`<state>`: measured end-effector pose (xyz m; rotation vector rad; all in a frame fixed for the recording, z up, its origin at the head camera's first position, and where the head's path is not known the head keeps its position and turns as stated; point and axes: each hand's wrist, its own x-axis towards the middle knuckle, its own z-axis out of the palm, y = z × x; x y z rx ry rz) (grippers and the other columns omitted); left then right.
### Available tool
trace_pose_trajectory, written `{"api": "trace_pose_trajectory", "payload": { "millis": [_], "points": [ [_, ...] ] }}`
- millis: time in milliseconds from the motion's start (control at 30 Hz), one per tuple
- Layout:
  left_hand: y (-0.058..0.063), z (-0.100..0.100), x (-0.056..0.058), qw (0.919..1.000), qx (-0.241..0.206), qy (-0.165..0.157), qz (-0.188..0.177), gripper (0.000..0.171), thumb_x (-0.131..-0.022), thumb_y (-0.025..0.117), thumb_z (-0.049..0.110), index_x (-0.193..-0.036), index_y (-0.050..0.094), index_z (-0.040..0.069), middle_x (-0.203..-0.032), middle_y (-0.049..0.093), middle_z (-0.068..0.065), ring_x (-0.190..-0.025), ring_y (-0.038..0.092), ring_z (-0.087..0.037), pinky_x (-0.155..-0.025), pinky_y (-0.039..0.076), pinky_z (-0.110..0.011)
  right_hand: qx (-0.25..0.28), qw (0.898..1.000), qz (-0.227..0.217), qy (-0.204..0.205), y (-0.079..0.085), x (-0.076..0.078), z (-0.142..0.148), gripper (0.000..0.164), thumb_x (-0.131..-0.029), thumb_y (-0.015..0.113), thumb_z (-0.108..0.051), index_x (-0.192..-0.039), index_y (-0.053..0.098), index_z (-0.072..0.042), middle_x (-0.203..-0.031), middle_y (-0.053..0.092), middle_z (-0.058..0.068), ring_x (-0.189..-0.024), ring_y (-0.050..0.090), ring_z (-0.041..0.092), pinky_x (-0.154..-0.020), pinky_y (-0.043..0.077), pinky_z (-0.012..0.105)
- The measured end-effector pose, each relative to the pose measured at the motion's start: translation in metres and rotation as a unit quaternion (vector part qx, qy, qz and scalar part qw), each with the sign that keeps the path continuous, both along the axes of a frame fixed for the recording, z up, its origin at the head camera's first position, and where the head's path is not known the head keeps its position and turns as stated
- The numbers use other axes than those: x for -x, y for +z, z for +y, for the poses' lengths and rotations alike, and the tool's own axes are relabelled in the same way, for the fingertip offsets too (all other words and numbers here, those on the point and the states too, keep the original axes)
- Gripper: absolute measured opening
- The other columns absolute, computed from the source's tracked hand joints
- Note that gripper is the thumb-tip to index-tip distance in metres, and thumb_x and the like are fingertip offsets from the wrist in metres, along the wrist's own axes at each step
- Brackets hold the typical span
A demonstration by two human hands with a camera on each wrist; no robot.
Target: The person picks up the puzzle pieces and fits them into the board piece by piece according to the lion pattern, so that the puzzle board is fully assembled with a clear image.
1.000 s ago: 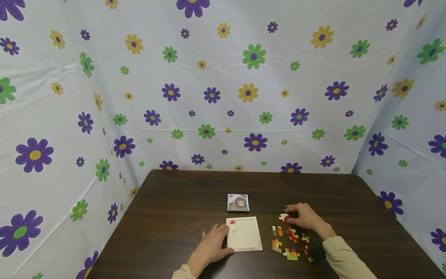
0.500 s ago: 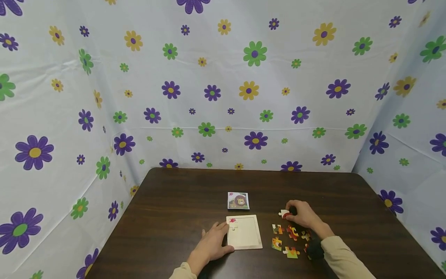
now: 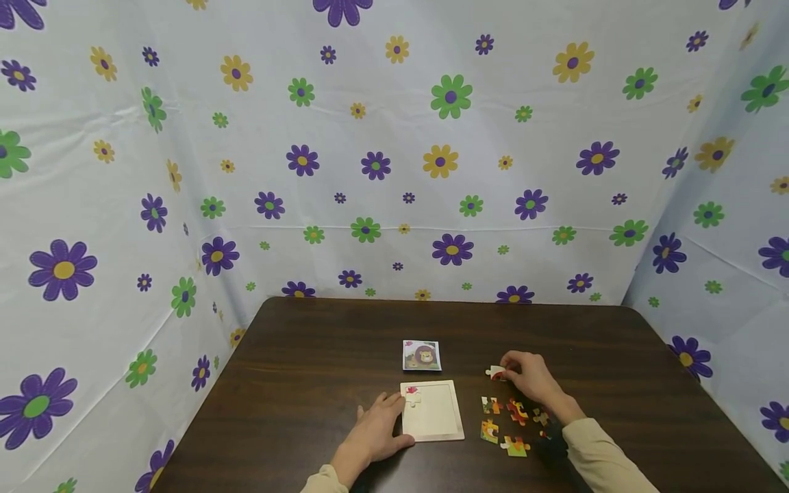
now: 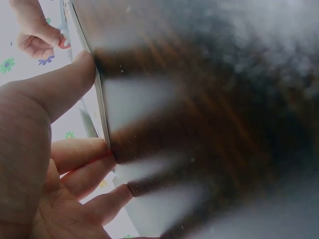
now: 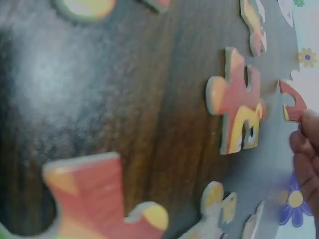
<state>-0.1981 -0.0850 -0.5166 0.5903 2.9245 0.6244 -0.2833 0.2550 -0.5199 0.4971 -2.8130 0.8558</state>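
My right hand (image 3: 531, 378) pinches a white and red jigsaw piece (image 3: 495, 372) by its right side, above the loose pieces. In the right wrist view the same jigsaw piece (image 5: 295, 99) shows red with a yellow edge at the fingertips. My left hand (image 3: 377, 431) lies at the left side of a square wooden puzzle tray (image 3: 457, 411). Its fairly straight fingers and thumb touch the tray's edge in the left wrist view. One pink and white piece (image 3: 414, 397) sits in the tray's upper left corner.
Several loose jigsaw pieces lie right of the tray, among them an orange and red piece (image 3: 518, 412) and a green and orange one (image 3: 516, 446). A lion picture card (image 3: 422, 356) lies behind the tray on the dark wooden table (image 3: 320, 370). Flowered cloth (image 3: 394, 137) hangs around it.
My right hand has moved slightly away from me and to the left with the jigsaw piece, which has turned a little. My left hand stays at the tray.
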Motion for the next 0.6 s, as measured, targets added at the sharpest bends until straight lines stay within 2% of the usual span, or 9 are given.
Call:
{"api": "trace_pose_trajectory", "payload": {
  "millis": [200,300,433,600],
  "points": [
    [-0.001,-0.001,-0.001,1.0000,-0.003,0.000,-0.002,0.065,-0.078,0.077,0.040,-0.130,0.056,0.008,-0.136,0.053,-0.012,-0.128,0.043,-0.042,-0.085,0.032,-0.076,0.038,0.999,0.034,0.008,0.012,-0.002,-0.013,0.011,-0.082,0.073,-0.001,-0.088,0.069,-0.009,-0.080,0.067,-0.003,-0.068,0.060,0.009,-0.067,0.053,0.032],
    [-0.002,-0.001,-0.002,1.0000,-0.004,0.001,-0.002,0.065,-0.078,0.077,0.040,-0.131,0.056,0.008,-0.137,0.053,-0.012,-0.128,0.043,-0.042,-0.086,0.031,-0.077,0.056,0.997,0.034,0.036,0.021,-0.002,-0.022,0.009,-0.083,0.072,-0.002,-0.087,0.069,-0.009,-0.078,0.067,-0.004,-0.066,0.059,0.006,-0.063,0.052,0.027],
    [-0.001,0.000,-0.001,1.0000,-0.009,0.003,0.003,0.065,-0.078,0.077,0.039,-0.131,0.056,0.008,-0.137,0.053,-0.012,-0.128,0.043,-0.042,-0.086,0.030,-0.077,0.056,0.994,0.028,0.094,0.030,0.000,-0.033,0.008,-0.084,0.070,-0.002,-0.085,0.068,-0.009,-0.078,0.067,-0.004,-0.065,0.059,0.004,-0.060,0.051,0.025],
    [-0.002,0.001,-0.002,0.9999,-0.008,0.001,0.009,0.064,-0.077,0.078,0.039,-0.129,0.057,0.007,-0.136,0.054,-0.012,-0.128,0.043,-0.042,-0.086,0.030,-0.077,0.057,0.990,0.000,0.126,0.031,-0.002,-0.049,0.009,-0.084,0.068,-0.001,-0.086,0.068,-0.010,-0.079,0.066,-0.004,-0.066,0.059,0.004,-0.061,0.051,0.024]
  ]
}}
